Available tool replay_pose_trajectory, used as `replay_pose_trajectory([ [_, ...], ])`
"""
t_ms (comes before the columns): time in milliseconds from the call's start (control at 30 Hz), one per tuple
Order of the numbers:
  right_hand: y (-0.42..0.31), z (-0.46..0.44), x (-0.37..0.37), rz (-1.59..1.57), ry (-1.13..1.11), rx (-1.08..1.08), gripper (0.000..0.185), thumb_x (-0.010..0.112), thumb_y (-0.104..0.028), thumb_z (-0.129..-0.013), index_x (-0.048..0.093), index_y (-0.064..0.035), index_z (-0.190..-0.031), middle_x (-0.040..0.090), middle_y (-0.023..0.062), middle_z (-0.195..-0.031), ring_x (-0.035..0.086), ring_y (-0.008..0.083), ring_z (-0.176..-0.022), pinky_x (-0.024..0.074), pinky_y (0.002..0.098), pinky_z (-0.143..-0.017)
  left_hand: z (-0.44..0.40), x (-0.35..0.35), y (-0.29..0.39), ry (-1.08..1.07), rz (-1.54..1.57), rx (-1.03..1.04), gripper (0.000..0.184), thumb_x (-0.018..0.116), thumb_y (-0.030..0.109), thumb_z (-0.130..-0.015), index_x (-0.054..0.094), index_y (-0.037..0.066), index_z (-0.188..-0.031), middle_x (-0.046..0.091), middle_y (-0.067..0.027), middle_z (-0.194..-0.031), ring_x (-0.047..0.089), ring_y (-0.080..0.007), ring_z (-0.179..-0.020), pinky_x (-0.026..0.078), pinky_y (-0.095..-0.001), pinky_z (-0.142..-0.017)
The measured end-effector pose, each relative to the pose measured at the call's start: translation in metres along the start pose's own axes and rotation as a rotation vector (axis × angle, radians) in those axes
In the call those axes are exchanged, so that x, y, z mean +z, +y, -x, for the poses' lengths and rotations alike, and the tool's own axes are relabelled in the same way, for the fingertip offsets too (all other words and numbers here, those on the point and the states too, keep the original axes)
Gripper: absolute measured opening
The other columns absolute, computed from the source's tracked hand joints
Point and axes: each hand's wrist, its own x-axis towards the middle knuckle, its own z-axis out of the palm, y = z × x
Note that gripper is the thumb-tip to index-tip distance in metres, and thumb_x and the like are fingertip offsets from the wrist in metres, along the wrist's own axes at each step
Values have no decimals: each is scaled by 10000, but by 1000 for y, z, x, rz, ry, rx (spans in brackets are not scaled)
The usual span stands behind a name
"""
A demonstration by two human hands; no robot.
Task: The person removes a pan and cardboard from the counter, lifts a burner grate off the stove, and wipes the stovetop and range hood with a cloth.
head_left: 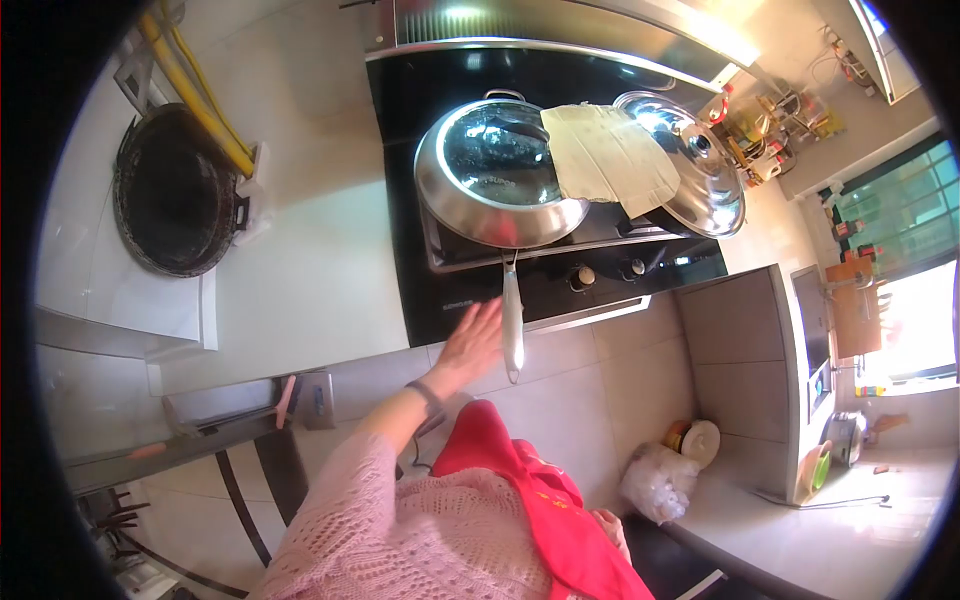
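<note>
A steel frying pan [470,215] sits on the black stove, its long handle [512,325] pointing toward me. Covering the pan is a glass lid [490,160]. My left hand [475,345] is just left of the handle, fingers stretched out and nothing held; whether a fingertip touches the handle I cannot tell. A flat piece of brown cardboard [610,165] overlaps the pan's right side and a shiny domed metal lid [690,165] on the right. Low beside the red apron [590,530], only part of my right hand [612,530] shows, with its fingers mostly hidden.
Two knobs [583,278] are on the stove front. A dark round pan [178,195] hangs or stands at the left by a yellow pipe [195,90]. Bottles and jars [765,140] crowd the right back corner. A plastic bag [660,482] lies on the floor at right.
</note>
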Motion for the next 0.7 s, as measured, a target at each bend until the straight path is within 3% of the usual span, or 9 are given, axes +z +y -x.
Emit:
replay_pose_trajectory([
  [167, -11, -41, 5, 13, -64, -20, 346, 560, -261, -942, 600, 6, -1158, 674, 129, -988, 680, 218, -856, 550, 330, -734, 87, -16, -48, -45, -122, -165, 631, 546, 217, -890, 327, 61, -1460, 273, -86, -1547, 252, -232, -1432, 231, -409, -1169],
  [367, -20, -116, 10, 60, -155, -16, 366, 587, -290, -921, 620, -7, -1151, 683, 119, -968, 681, 200, -830, 554, 328, -687, 163, -50, -81, 79, -103, -225, 505, 532, 70, -896, 417, -18, -1380, 391, -134, -1468, 368, -260, -1365, 339, -337, -1125],
  [400, -39, -124, 8, 117, -165, -26, 363, 589, -290, -917, 626, -9, -1143, 685, 111, -954, 681, 194, -816, 553, 325, -676, 175, -61, -80, 72, -101, -241, 482, 531, 77, -902, 442, -8, -1368, 421, -150, -1444, 402, -271, -1343, 353, -344, -1113],
  [467, -90, -141, 3, 195, -148, -269, 279, 557, -244, -911, 678, -32, -1046, 672, 58, -792, 658, 148, -716, 531, 303, -610, 205, -77, -79, 76, -106, -201, 386, 565, 108, -878, 557, 16, -1252, 575, -151, -1245, 547, -295, -1168, 461, -353, -986],
  [533, -191, -124, 6, 215, -80, -468, 281, 532, -240, -937, 676, -26, -1050, 660, 40, -763, 610, 117, -656, 502, 289, -570, 244, -72, -91, -409, 89, -261, 289, 608, 131, -839, 619, 40, -1113, 621, -117, -1004, 598, -305, -954, 508, -372, -810],
  [600, -281, -117, 7, 109, -53, -635, 329, 543, -306, -951, 671, -12, -1026, 647, 38, -740, 580, 109, -633, 485, 262, -580, 289, -42, -105, -250, -28, -223, 228, 649, 155, -793, 650, 64, -1002, 596, -85, -869, 578, -295, -853, 494, -379, -723],
  [667, -363, -114, 6, 65, -44, -759, 332, 552, -334, -947, 654, -19, -978, 644, 31, -759, 594, 105, -678, 483, 262, -590, 304, -46, -109, -330, 4, -418, 229, 658, 160, -776, 675, 84, -991, 611, -105, -890, 593, -303, -872, 499, -394, -735],
  [700, -398, -110, 9, 13, 25, -814, 360, 564, -372, -944, 632, -28, -1026, 649, 48, -838, 613, 126, -719, 496, 272, -606, 309, -48, -111, -369, 24, -520, 230, 662, 162, -768, 687, 93, -986, 618, -115, -900, 600, -306, -881, 502, -402, -741],
])
